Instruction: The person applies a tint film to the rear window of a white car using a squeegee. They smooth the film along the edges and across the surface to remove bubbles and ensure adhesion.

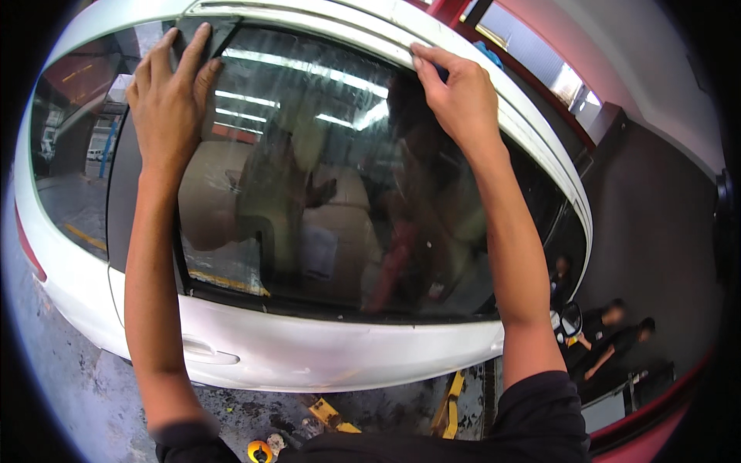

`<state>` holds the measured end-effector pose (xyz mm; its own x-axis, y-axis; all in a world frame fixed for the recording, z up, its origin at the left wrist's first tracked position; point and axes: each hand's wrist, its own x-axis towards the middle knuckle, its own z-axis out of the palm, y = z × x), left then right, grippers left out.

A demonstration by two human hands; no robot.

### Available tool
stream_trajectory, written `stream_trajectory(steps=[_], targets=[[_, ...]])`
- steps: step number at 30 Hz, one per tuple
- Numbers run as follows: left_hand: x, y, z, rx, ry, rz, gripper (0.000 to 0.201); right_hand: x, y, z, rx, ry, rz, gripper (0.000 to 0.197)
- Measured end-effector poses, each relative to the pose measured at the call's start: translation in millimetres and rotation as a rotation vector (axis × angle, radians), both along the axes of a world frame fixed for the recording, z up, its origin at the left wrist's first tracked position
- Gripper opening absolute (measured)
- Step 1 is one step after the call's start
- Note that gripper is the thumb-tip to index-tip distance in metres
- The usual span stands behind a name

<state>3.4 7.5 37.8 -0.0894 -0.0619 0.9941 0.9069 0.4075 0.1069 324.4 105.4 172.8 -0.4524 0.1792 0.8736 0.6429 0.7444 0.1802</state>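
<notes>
Both my arms reach up to the side window (347,193) of a white car. My left hand (166,100) lies with its fingers apart against the dark trim piece (224,35) at the window's upper left corner. At the upper edge of the glass, beside the white roof rail (370,40), my right hand (463,96) has thumb and forefinger pressed together. What they pinch, if anything, is too small to make out. The glass looks streaky, with ceiling lights reflected in it. Beige seats show through.
Below the window is the car's door handle (208,355). Yellow lift arms (332,414) lie under the car, with an orange round object (260,451) on the floor nearby. At right, several people in dark clothes (617,336) are near the side mirror (571,318).
</notes>
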Motion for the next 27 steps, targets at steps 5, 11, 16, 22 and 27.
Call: stream_trajectory(steps=[5, 11, 16, 22, 27], targets=[[6, 5, 1, -0.003, -0.003, 0.001, 0.047, 8, 18, -8, -0.061, 0.082, 0.125, 0.028], [1, 2, -1, 0.012, 0.004, -0.010, 0.047, 11, 4, 18, -0.089, -0.134, -0.048, 0.029], [5, 6, 0, 0.052, 0.023, -0.055, 0.046, -6, 7, -18, 0.016, 0.134, -0.075, 0.031], [4, 0, -1, 0.020, -0.007, -0.001, 0.047, 6, 9, 8, -0.089, -0.090, -0.053, 0.030], [2, 2, 1, 0.069, 0.020, -0.042, 0.047, -20, -6, -25, -0.007, 0.203, -0.068, 0.029]])
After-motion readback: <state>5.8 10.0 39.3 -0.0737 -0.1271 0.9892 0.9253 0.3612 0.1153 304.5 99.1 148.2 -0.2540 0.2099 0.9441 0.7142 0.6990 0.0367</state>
